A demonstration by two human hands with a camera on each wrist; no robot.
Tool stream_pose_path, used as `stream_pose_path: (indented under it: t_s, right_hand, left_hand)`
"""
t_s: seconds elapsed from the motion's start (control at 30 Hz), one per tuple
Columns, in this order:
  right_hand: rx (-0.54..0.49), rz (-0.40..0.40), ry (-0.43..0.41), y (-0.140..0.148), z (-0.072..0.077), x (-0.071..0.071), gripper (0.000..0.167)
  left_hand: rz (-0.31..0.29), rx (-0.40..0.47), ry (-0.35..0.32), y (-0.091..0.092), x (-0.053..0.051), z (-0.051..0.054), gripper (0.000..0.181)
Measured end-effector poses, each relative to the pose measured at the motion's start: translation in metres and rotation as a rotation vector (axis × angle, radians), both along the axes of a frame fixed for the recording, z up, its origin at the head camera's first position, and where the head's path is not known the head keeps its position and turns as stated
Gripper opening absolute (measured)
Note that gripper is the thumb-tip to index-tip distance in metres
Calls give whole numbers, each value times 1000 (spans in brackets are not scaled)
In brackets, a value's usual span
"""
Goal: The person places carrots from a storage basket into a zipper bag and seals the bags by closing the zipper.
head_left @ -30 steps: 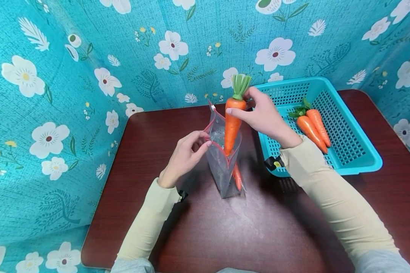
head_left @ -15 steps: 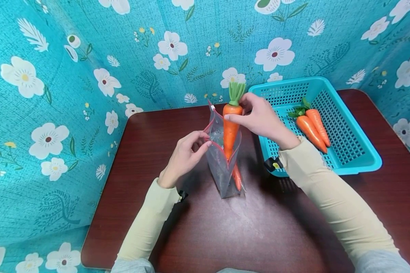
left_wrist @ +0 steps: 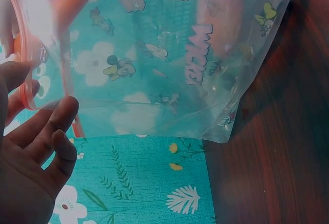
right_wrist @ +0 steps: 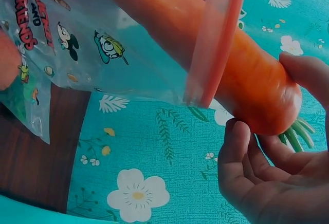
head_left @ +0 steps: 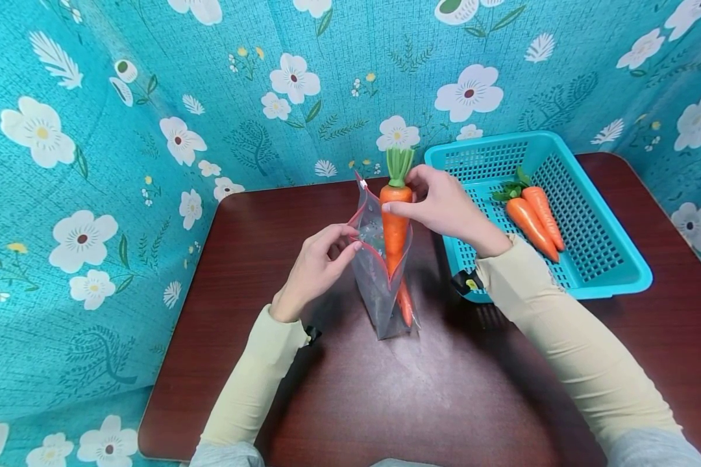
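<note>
A clear zip bag (head_left: 369,285) with a red-edged mouth stands upright on the table, its mouth spread apart. My left hand (head_left: 315,269) pinches the left side of its rim; the left wrist view shows that hand (left_wrist: 36,152) beside the bag's printed side (left_wrist: 139,64). With thumb and fingers my right hand (head_left: 450,206) grips a carrot (head_left: 394,227) near its green top, the tip down inside the bag. In the right wrist view the carrot (right_wrist: 262,90) passes the red rim (right_wrist: 221,44), held by the hand (right_wrist: 277,178). Another orange tip (head_left: 405,305) shows low in the bag.
To the right, a turquoise basket (head_left: 619,288) holds two carrots (head_left: 531,227) with green leaves. It sits close beside my right forearm. Flowered turquoise cloth (head_left: 327,130) hangs behind the dark red-brown table (head_left: 239,259).
My right hand has moved down and slightly left, and the carrot has gone deeper into the bag. My left hand has stayed in place at the rim.
</note>
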State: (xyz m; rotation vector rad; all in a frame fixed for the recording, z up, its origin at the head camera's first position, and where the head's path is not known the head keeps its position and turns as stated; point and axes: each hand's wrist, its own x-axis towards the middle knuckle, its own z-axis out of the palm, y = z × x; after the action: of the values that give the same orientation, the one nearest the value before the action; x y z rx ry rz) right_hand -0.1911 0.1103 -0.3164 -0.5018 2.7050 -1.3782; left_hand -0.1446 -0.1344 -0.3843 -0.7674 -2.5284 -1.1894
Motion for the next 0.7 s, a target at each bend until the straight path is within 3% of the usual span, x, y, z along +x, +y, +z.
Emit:
stream_pose_path:
  t_s: [0.4,0.7]
  right_hand:
    - [29,17,-11,0,-3,0,48]
    - [-13,18,-34,2,-4,-1,54]
  left_hand:
    - [-13,7,9,0,-1,-1,17]
    - [-18,-9,19,0,-1,-2,12]
